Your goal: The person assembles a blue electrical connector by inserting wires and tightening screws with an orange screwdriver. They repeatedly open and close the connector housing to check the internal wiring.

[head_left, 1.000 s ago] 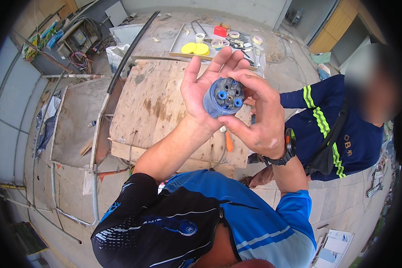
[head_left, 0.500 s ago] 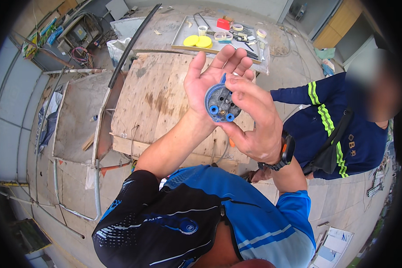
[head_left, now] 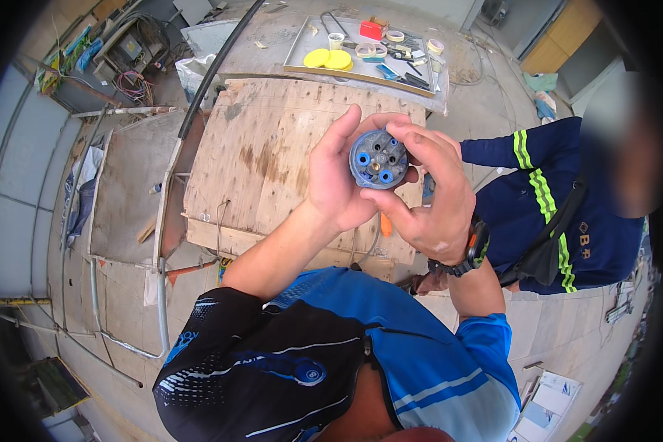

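Between both hands, above the wooden board [head_left: 261, 158], is a round grey-and-blue connector part [head_left: 379, 158]. Its face is tilted up toward me and has several holes, some ringed in bright blue and one brass-coloured. My left hand [head_left: 339, 173] curls behind the part and supports its left side, thumb raised along the edge; most of its fingers are hidden. My right hand [head_left: 438, 188], with a black watch on the wrist, grips the rim from the right, thumb at the bottom and fingers at the top.
Beyond the board, a metal tray [head_left: 357, 74] holds yellow discs [head_left: 328, 59], tape rolls and a red box [head_left: 373, 29]. A person in a navy jacket [head_left: 537, 184] with reflective stripes stands close on the right. A metal-framed cart [head_left: 129, 199] stands left; a black pipe [head_left: 217, 70] slants above it.
The connector part has turned in my grip and shifted slightly right and down; the blue tab at its top no longer shows. My left fingers have curled in from an extended pose.
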Demonstrator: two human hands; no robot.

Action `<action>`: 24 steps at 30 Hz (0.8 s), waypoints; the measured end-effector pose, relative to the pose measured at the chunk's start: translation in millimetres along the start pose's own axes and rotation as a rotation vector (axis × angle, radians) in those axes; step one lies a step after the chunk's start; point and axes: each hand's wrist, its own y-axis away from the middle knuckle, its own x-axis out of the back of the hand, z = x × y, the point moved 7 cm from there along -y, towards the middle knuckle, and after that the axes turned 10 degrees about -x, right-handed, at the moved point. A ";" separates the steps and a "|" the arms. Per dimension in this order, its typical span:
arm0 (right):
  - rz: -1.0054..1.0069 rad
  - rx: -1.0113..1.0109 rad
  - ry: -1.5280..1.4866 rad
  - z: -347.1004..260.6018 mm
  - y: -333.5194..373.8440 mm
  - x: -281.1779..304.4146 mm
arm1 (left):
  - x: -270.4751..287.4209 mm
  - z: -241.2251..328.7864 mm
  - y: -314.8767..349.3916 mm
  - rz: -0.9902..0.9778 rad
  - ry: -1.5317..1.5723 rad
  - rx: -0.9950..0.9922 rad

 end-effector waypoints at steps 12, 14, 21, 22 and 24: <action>-0.043 -0.035 -0.085 18.1 9.2 -12.2 | 22.6 -13.7 7.1 0.039 0.039 0.124; 0.003 0.026 -0.110 24.9 18.0 -16.6 | 31.9 -15.0 3.6 0.051 -0.012 0.104; 0.061 -0.025 -0.228 46.6 30.4 -27.6 | 62.0 -22.2 2.5 0.124 0.010 0.179; 0.106 -0.076 -0.281 54.8 32.7 -26.5 | 67.7 -21.6 2.0 0.108 -0.018 0.170; 0.191 -0.274 -0.370 93.3 53.6 -32.1 | 82.9 -21.0 2.9 0.115 -0.049 0.155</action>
